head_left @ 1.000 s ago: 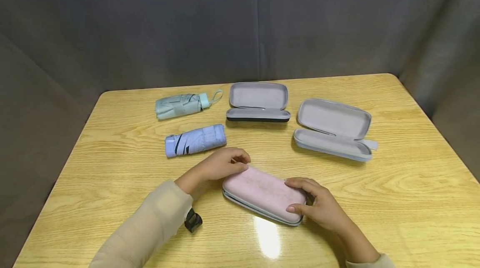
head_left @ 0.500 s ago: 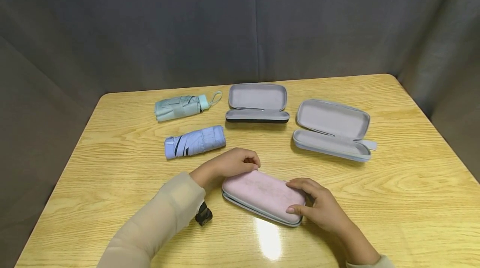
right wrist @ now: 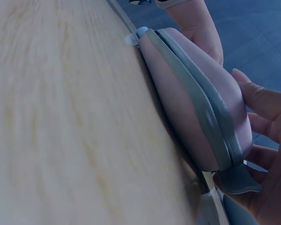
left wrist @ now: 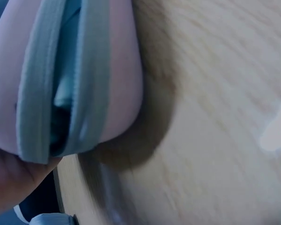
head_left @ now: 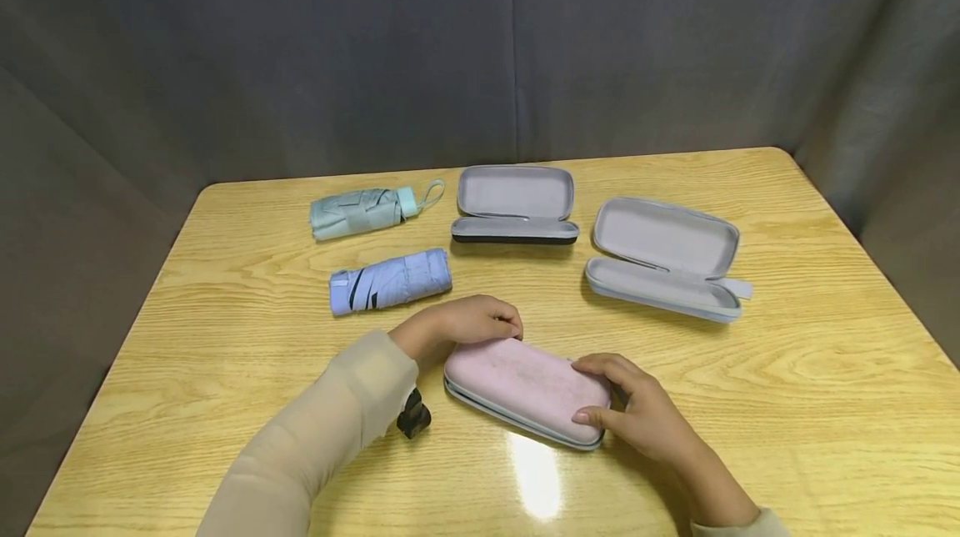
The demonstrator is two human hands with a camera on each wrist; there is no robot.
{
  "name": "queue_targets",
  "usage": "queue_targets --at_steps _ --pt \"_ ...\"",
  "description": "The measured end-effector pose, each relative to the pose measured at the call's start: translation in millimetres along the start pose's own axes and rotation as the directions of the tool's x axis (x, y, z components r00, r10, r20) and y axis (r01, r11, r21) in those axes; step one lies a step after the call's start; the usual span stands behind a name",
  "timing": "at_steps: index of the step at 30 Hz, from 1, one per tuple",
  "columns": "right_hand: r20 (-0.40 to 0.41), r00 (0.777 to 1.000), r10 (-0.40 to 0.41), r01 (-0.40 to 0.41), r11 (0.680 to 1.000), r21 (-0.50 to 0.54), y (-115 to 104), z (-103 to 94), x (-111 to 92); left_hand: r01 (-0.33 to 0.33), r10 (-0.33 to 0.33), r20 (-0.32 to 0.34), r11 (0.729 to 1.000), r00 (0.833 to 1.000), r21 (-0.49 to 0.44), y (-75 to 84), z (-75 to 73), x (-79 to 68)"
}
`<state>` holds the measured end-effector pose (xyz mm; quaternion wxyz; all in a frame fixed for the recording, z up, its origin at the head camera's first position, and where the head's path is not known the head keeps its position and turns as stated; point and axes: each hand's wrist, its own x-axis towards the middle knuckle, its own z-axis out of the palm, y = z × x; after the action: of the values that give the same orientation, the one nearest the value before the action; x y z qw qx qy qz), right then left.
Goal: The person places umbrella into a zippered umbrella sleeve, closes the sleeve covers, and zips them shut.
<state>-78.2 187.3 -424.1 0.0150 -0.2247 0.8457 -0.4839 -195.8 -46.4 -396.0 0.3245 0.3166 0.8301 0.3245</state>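
Note:
A pink zippered case (head_left: pixel 532 391) lies lid down at a slant on the table, a thin gap along its grey zip (right wrist: pixel 203 89). In the left wrist view the zip stands apart at the case's left end, with light blue-green material (left wrist: pixel 65 86) inside. My left hand (head_left: pixel 468 324) reaches over that end, its curled fingers and thumb pinching at the far edge; exactly what sits between the fingertips is hidden. My right hand (head_left: pixel 645 412) grips the right end, thumb on the lid and fingers round the far side. A grey tab (right wrist: pixel 239 180) hangs there by the fingers.
Behind lie a folded green umbrella (head_left: pixel 356 214) with a wrist loop and a folded blue umbrella (head_left: pixel 393 281). A black-based case (head_left: pixel 516 191) and a light blue case (head_left: pixel 667 237) stand open, grey-lined, farther back. A dark curtain (head_left: pixel 337 62) hangs behind the table.
My left hand has moved to the right along the case's far edge, mostly in the first half second. The right hand and the case have stayed almost in place.

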Motion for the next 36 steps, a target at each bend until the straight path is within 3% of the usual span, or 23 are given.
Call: queue_targets --at_steps 13,19,28,36 --pt "-0.009 1.0 -0.013 0.013 0.999 0.034 1 1.0 -1 0.018 0.001 0.154 0.992 0.988 -0.121 -4.7 -8.8 12.2" --pt "-0.006 1.0 0.002 -0.002 0.999 0.047 3 1.8 -1 0.028 -0.017 0.197 0.998 0.98 -0.052 -1.1 -14.3 15.1" --pt "-0.006 1.0 -0.031 0.031 0.998 0.053 -2 0.3 0 0.022 -0.035 0.213 0.998 0.976 0.064 3.7 -19.2 18.0" --pt "-0.003 1.0 -0.012 0.012 0.997 0.07 1 0.0 1 0.005 -0.012 0.188 0.999 0.982 0.035 -3.2 -19.7 20.2"
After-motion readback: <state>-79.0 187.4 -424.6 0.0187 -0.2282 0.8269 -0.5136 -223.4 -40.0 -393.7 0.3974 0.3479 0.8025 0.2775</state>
